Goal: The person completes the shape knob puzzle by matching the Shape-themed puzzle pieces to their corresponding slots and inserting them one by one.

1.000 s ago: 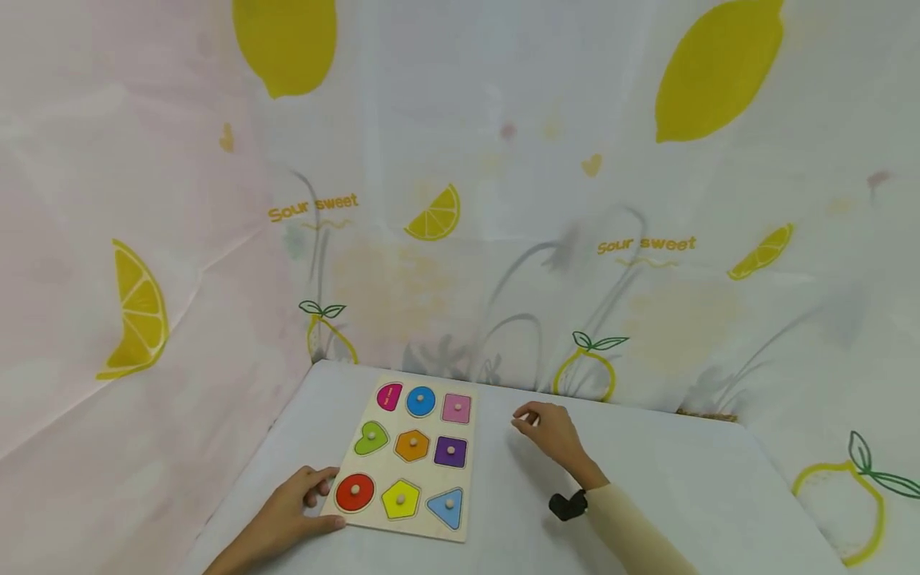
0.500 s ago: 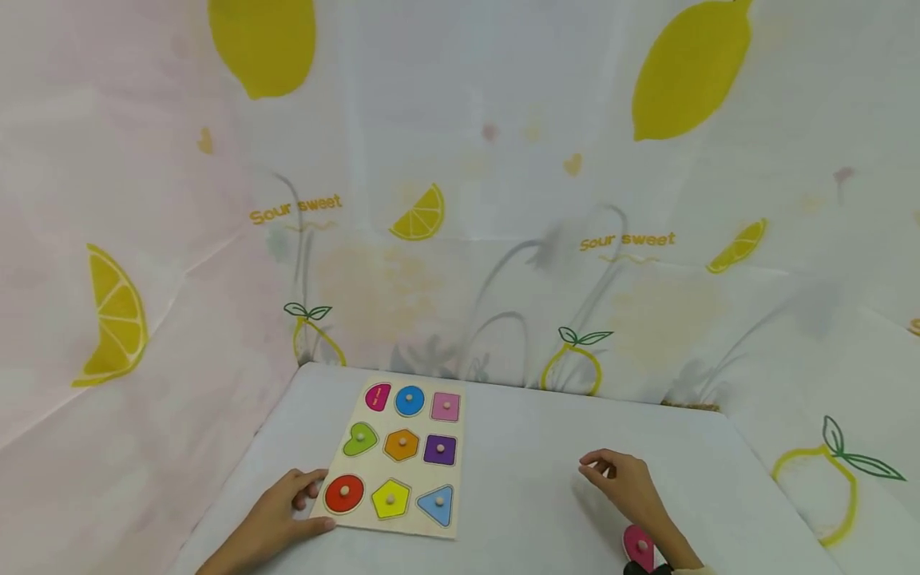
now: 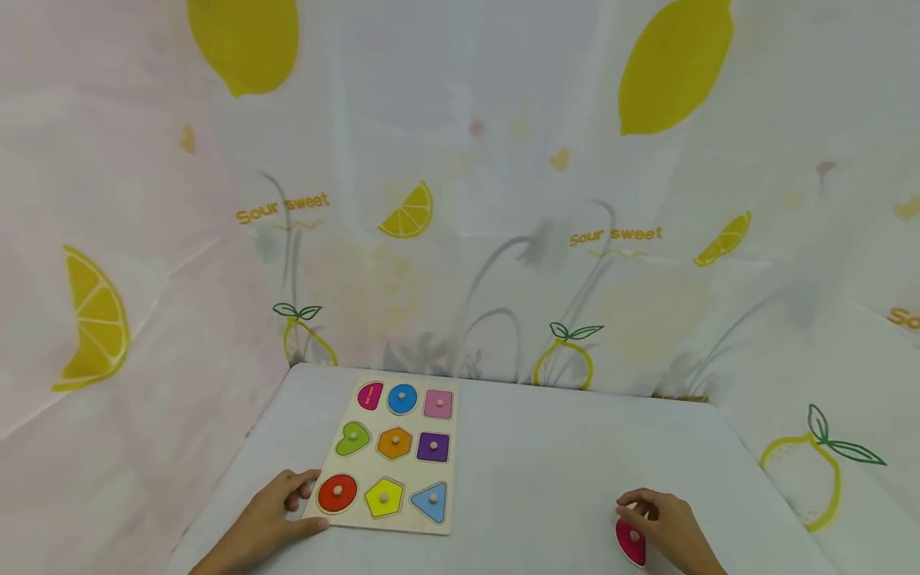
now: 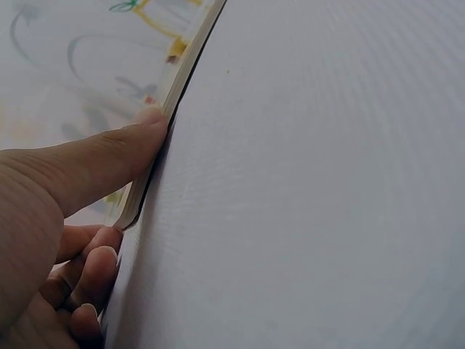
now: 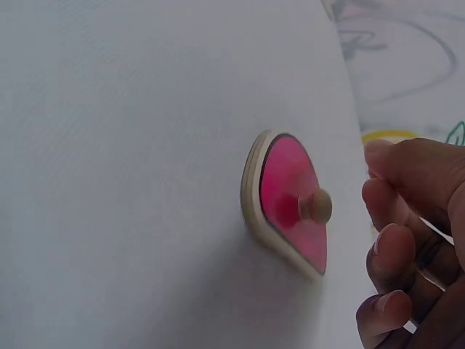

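Observation:
My left hand [image 3: 266, 511] holds the near left corner of a wooden knob puzzle board [image 3: 362, 467]. In the left wrist view the thumb [image 4: 109, 156] lies along the board's edge, with the other fingers bent at the corner. Over to the right, my right hand [image 3: 672, 527] hovers beside a loose pink half-round puzzle piece [image 3: 630, 545] lying on the table. The right wrist view shows its wooden knob [image 5: 317, 206] and the loosely bent fingers [image 5: 392, 251], with a gap between fingertips and knob. Nothing is in the right hand.
Knobbed pieces fill most of the board, among them a red circle [image 3: 336, 493], a yellow pentagon [image 3: 384, 497] and a light blue triangle [image 3: 431, 503]. A pink half-round slot [image 3: 370, 396] with lettering sits at the far left. Lemon-print cloth walls [image 3: 431, 303] close off the white table [image 3: 532, 455].
My right hand has moved right and nearer, from beside the board to the loose pink piece, which has come into view. My left hand keeps its hold on the board's corner.

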Action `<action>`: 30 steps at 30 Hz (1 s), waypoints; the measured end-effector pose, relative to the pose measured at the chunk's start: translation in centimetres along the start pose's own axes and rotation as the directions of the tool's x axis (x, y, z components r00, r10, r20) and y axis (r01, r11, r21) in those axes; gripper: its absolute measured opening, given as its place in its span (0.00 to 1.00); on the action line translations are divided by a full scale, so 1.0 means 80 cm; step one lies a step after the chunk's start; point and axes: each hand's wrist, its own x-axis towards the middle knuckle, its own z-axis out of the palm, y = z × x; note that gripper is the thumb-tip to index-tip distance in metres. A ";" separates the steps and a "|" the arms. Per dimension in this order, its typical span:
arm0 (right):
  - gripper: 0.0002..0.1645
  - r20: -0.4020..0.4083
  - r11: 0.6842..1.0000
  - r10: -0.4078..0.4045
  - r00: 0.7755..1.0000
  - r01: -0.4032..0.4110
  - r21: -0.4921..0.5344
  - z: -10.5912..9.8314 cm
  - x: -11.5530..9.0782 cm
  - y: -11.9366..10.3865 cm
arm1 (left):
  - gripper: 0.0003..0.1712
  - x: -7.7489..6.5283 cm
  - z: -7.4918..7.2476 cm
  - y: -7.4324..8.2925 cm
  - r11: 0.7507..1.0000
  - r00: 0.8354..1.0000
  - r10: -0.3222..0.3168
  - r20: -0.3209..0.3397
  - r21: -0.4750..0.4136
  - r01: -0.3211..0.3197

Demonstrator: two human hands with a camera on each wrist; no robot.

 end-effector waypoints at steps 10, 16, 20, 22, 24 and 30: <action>0.11 -0.003 0.991 0.125 0.992 -0.125 -0.044 0.002 -0.019 0.022 | 0.49 -0.003 -0.002 0.001 1.000 1.000 0.014 -0.012 -0.008 -0.014; 0.12 -0.041 0.986 0.151 0.988 -0.154 -0.060 0.007 -0.024 0.025 | 0.50 -0.002 -0.002 0.001 1.000 1.000 0.016 -0.009 0.002 -0.016; 0.13 -0.050 0.982 0.170 0.984 -0.174 -0.072 0.009 -0.026 0.027 | 0.50 0.000 -0.002 0.000 1.000 1.000 0.010 -0.007 0.004 -0.010; 0.13 -0.063 0.981 0.177 0.982 -0.181 -0.066 0.009 -0.027 0.027 | 0.50 0.001 -0.003 0.000 1.000 1.000 0.008 -0.005 0.000 -0.008; 0.14 -0.078 0.982 0.173 0.982 -0.178 -0.056 0.010 -0.028 0.028 | 0.50 0.001 -0.003 -0.001 1.000 1.000 0.010 -0.008 -0.003 -0.010; 0.13 -0.101 0.985 0.149 0.984 -0.157 -0.073 0.012 -0.030 0.026 | 0.49 -0.001 -0.003 -0.004 1.000 1.000 0.028 -0.007 -0.009 -0.028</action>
